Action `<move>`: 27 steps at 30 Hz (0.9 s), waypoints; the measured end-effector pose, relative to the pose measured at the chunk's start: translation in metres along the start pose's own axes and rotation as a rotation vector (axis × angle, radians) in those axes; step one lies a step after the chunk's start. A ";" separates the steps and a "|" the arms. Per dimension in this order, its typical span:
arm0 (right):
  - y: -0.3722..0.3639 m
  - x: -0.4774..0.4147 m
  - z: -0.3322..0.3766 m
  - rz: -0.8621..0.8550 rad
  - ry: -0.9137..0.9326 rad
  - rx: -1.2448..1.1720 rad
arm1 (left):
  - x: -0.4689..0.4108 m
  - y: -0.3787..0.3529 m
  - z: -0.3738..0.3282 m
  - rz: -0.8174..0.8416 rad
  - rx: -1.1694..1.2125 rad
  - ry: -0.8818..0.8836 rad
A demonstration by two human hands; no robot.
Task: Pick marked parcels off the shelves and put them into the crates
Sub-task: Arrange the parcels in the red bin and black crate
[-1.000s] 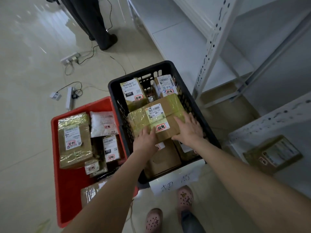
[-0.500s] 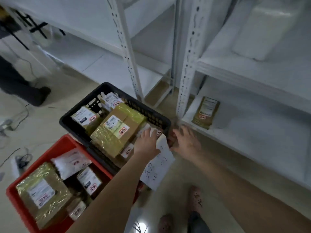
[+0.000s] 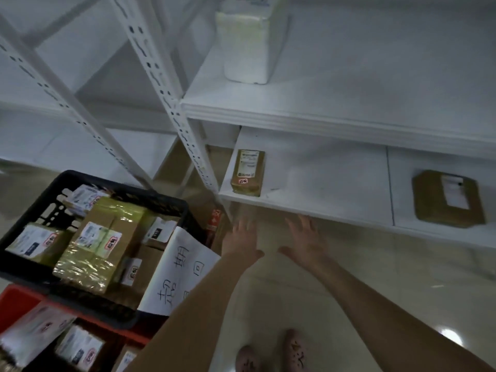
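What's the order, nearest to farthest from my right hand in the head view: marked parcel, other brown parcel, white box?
1. The marked parcel, bottom shelf, ahead-left of the right hand.
2. The other brown parcel, same shelf, far right.
3. The white box, upper shelf.

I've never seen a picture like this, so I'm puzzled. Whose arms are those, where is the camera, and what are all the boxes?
There is no machine here. The camera sits on a person's head and looks down, so you see that person's own arms and shoes. The left hand and the right hand are both open and hold nothing. They stretch out toward the low shelf. On it lies a brown parcel with a small red-marked sticker, and a second brown parcel lies further right. A white parcel stands on the shelf above. On the left are a black crate and a red crate, both with parcels inside.
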State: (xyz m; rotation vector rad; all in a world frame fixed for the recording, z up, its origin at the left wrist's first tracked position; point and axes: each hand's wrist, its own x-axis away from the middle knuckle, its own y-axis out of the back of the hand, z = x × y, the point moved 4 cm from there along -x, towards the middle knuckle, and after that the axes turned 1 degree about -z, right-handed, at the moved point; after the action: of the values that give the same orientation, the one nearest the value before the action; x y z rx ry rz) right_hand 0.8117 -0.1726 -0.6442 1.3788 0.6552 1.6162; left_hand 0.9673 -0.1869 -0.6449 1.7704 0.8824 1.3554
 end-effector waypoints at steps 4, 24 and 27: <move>0.003 -0.017 -0.037 -0.035 -0.011 -0.028 | -0.028 -0.007 -0.031 0.001 -0.003 0.000; -0.056 -0.259 0.001 0.094 -0.106 -0.861 | -0.272 -0.019 0.079 -0.256 0.579 0.374; -0.052 -0.274 0.004 0.097 -0.057 -0.926 | -0.298 -0.023 0.091 -0.226 0.653 0.424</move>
State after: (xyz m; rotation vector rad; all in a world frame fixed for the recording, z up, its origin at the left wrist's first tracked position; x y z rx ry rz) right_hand 0.8275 -0.3879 -0.8206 0.7567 -0.2140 1.6216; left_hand 0.9910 -0.4421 -0.8229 1.7739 1.8682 1.4084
